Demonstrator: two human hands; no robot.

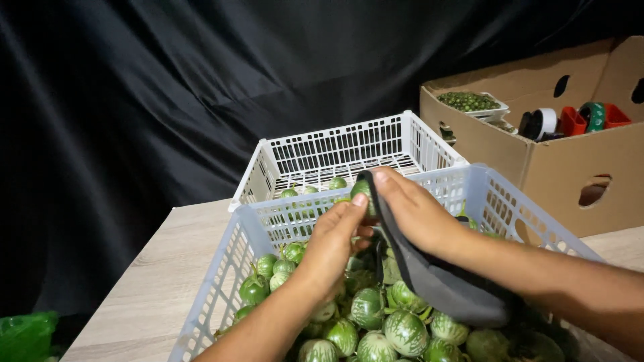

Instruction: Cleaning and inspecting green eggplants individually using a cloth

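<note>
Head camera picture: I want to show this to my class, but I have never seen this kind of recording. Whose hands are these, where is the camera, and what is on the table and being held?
There is one picture, taken by a camera worn on a person's head, looking down at that person's own two bare hands. No machine is in view.

The left hand and right hand meet over a near white plastic basket full of small round green eggplants. Together their fingers hold one eggplant, and the right hand also holds a dark grey cloth against it.

Behind stands a second white basket with only a few eggplants. To the right is a cardboard box holding tape rolls and a tray of small green things. All rest on a light wooden table.
</note>
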